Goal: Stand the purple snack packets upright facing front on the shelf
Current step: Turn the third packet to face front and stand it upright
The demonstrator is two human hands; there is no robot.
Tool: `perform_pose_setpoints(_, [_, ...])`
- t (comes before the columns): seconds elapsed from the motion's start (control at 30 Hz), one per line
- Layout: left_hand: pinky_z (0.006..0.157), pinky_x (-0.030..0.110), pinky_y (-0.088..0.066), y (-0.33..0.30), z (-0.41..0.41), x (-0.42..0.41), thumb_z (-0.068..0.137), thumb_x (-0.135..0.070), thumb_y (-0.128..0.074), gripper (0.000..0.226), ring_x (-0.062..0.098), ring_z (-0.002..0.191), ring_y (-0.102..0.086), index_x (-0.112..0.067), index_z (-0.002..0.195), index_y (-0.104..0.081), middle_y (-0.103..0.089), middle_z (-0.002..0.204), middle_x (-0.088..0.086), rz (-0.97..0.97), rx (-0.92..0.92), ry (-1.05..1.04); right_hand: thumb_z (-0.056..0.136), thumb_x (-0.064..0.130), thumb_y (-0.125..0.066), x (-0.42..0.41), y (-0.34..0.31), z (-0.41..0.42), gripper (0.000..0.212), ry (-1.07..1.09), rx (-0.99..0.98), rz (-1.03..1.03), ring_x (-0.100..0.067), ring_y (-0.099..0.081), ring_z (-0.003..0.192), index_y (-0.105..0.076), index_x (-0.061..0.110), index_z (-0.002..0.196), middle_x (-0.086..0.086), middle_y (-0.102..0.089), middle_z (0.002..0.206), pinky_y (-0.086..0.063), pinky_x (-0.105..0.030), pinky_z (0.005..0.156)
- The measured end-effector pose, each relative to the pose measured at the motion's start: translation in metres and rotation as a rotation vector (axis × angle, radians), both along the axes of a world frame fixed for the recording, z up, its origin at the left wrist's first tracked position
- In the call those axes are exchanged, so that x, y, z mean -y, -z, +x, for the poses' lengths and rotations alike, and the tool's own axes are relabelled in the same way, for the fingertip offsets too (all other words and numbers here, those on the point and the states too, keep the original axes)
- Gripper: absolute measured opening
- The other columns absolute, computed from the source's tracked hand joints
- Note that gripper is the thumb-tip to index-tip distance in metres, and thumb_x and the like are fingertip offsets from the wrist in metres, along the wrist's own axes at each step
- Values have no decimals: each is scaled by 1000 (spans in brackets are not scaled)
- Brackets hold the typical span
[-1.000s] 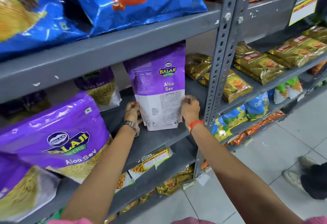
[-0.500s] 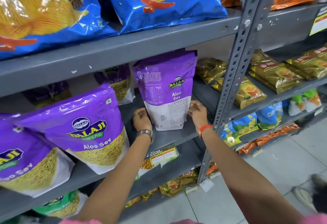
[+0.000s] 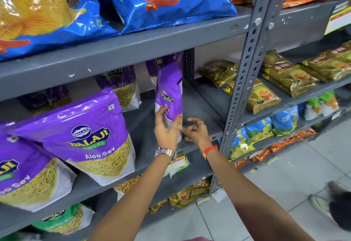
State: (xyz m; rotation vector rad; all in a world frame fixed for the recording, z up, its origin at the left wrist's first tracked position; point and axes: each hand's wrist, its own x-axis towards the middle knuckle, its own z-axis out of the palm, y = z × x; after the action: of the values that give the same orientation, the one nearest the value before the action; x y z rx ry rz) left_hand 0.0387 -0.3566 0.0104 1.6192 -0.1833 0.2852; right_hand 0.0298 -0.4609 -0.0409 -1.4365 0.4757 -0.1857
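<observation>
Head cam: left hand (image 3: 166, 128) & right hand (image 3: 193, 131) fingers clamped on purple packet (image 3: 170, 96), edge-on mid-shelf (image 3: 199, 107). Two front packets (image 3: 89, 134) already upright, facing front; this one's not yet.

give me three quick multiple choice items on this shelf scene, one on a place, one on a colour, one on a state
1. Where do the blue chip bags sit?
A. shelf above the purple packets
B. floor
C. bottom shelf

2. What colour is the band on the right wrist?
A. green
B. red-orange
C. white

3. How is the held packet turned?
A. flat on its back
B. nearly edge-on to the camera
C. upside down

Answers: 1 A, they lie over the purple row. 2 B, red-orange strap below the right hand. 3 B, it looks narrow; the left hand grips it.
</observation>
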Motion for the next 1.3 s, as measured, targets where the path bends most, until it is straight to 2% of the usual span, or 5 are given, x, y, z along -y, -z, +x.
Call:
perform_pose_setpoints(0.13, [73,8,-42,2,14,-11,79,-12,-58,23,26,94,-63,3,96,-61,-67,99,25,-53,0,-82,64,18,-83,-9,-3,7,55,-47,-3,-90,-16,-55,58,-51,14,108,1,-54,60,-52,-35,61])
perform_pose_setpoints(0.33, [70,10,-44,7,35,-30,77,-18,-49,27,-16,66,-52,-36,71,-68,-65,65,-33,-89,-91,59,82,22,-66,2,-23,13,48,63,70,229,-19,-54,102,-42,15,123,-8,-55,111,-50,-27,71])
perform_pose_setpoints(0.53, [78,24,-42,10,49,-36,85,-3,-49,18,-16,68,-48,1,96,-63,-58,87,0,-175,-64,-102,92,42,-44,21,-44,34,40,15,39,214,-20,-37,135,-42,29,129,0,-41,146,-30,-42,107])
perform_pose_setpoints(0.7, [61,6,-38,6,59,-37,89,-8,-47,24,-15,60,-47,11,99,-59,-53,84,0,-182,-93,-302,91,42,-46,13,-56,48,45,-148,9,120,-18,-41,127,-44,22,132,-1,-50,135,-29,-42,103])
perform_pose_setpoints(1.3, [100,37,-40,3,51,-37,93,-40,-33,44,22,114,-51,-12,124,-47,-53,130,13,-210,-454,-94,91,38,-49,8,-58,39,17,-168,-19,144,-12,-57,95,-54,25,81,7,-62,96,-38,-32,90])
